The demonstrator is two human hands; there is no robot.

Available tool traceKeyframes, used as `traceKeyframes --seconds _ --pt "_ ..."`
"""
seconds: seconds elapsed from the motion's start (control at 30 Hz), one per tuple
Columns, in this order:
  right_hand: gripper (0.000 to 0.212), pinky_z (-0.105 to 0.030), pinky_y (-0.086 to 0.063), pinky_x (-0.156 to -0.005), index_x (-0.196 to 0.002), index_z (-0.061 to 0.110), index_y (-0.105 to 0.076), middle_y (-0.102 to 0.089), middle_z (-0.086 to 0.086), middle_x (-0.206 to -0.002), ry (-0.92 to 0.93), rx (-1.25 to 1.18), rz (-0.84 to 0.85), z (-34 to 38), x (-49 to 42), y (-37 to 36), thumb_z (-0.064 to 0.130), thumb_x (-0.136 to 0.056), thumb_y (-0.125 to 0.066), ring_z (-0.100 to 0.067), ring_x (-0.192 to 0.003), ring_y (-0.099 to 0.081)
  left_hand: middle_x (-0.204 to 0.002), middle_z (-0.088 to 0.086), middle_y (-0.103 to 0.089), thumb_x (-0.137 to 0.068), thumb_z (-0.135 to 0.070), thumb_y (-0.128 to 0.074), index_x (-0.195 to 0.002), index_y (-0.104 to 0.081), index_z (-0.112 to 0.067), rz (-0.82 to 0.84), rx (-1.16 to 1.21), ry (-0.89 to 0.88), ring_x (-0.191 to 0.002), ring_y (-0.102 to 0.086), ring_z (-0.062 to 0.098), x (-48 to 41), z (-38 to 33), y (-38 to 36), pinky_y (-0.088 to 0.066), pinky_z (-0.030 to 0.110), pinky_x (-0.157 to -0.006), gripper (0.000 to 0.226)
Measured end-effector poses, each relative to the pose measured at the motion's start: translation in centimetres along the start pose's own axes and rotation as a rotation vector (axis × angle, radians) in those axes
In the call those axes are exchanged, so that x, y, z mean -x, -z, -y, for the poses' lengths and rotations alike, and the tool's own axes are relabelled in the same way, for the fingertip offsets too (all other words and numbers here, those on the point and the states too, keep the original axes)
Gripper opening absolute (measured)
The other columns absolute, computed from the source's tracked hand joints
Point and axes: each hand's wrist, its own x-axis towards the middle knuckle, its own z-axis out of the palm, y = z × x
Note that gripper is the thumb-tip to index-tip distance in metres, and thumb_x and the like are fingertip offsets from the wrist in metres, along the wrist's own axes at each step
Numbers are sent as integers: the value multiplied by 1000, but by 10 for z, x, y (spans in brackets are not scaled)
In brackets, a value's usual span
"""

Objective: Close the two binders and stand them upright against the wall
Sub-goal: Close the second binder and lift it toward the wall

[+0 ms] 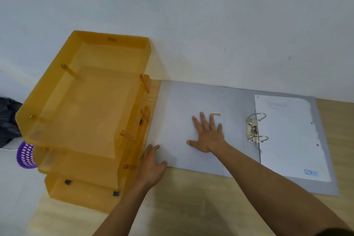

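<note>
Head view, left to right: an orange stacked letter tray stands by the wall, then a grey lever-arch binder lies open flat on the wooden desk. The left hand curls loosely at its left cover edge; the right hand presses flat, fingers spread, on that cover. Closing has barely begun, I judge: next, lift this cover over the rings onto the paper; only one binder shows.

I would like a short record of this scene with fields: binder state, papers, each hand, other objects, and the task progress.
binder: grey binder lies open and flat on the wooden desk, near the wall; only one binder in view
ring mechanism: metal rings at the spine
papers: white sheets on the right half
left hand: left hand at the left cover's lower edge, fingers open
right hand: right hand flat on the left cover
other: orange stacked trays on the left
progress: not yet closed
</note>
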Motion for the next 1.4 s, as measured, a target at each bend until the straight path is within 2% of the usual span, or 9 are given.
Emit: traceKeyframes --seconds 0.37,0.5,0.6,0.77,0.9,1.07,1.2,1.3,1.4 --pt "99 -61 9 -125 -159 38 22 40 6 -163 72 -109 32 -21 71 -60 69 -92 -44 -32 -154 32 -160 15 -32 -89 -30 -70 -158 -28 -10 -202 96 89 -147 -32 38 -1 -12 -25 -36 49 -116 83" --pt "86 -64 7 -122 -163 36 9 29 6 -169 32 -346 54 -21 93 -66 63 -98 -41 -32 -155 28 -136 9 -60 -79 -44 -75 -139 -53 -12 -162 311 201 -120 -61 33 11 -4 -28 -53 43 -97 72" --pt "77 -65 4 -122 -164 34 -3 20 4 -172 14 -527 -27 -15 109 -68 60 -101 -38 -31 -158 22 -118 1 -67 -91 -28 -70 -132 -60 -15 -75 452 127 -96 -65 17 31 2 -24 -53 32 -81 44" --pt "73 -60 5 -124 -164 33 -12 12 4 -174 96 -697 -84 16 132 -44 60 -101 -38 -29 -159 17 -113 -10 -68 -97 -29 -63 -125 -54 -35 -64 601 -48 -95 -69 7 70 -11 -15 -57 25 -70 30" --pt "73 -62 1 -125 -164 36 -13 10 5 -174 178 -800 -76 41 148 -21 62 -100 -38 -29 -160 16 -117 -9 -71 -97 -27 -63 -130 -59 -26 -133 581 -152 -99 -72 11 96 -29 6 -59 22 -68 33" --pt "71 -43 -11 -129 -163 35 -19 -8 6 -174 291 -953 -144 37 176 14 61 -100 -38 -16 -161 -2 -106 -9 -72 -97 -20 -62 -115 -61 -25 -216 480 -290 -84 -73 7 121 -79 35 -55 17 -60 19" --pt "69 -51 -30 -123 -159 44 -25 -27 13 -168 275 -1152 -148 11 195 36 69 -96 -37 -17 -156 -26 -124 -8 -68 -99 -40 -54 -137 -53 -32 -120 453 -398 -109 -68 8 132 -126 21 -58 35 -89 38" --pt "69 -56 -44 -112 -158 48 -26 -29 15 -167 252 -1297 -92 -17 211 46 73 -94 -33 -23 -153 -33 -150 -17 -45 -102 -59 -29 -155 -36 -31 82 537 -444 -139 -42 2 144 -161 -13 -32 34 -120 60" --pt "70 -54 -48 -109 -158 47 -26 -33 20 -159 261 -1377 -81 -47 227 52 74 -94 -33 -24 -151 -36 -165 -13 -26 -98 -69 -13 -161 -19 -34 169 543 -436 -153 -23 6 150 -185 -53 -20 33 -124 73"
